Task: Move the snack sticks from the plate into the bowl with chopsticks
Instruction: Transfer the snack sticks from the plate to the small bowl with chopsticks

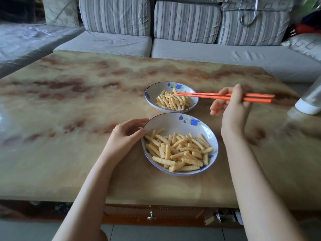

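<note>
Near: left hand (128, 134), grip curled on plate (173, 122) rim; snack sticks (180, 152) piled there. Right hand (232, 105), grip pinching orange chopsticks (208, 97), tips over bowl (153, 92). Risk: smooth tips slip and a stick drops onto table (86, 162).

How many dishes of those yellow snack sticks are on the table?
2. The near dish is closest to the camera, the left hand holding its rim; the far dish lies just beyond it, under the tips of the chopsticks. None looks hidden.
</note>
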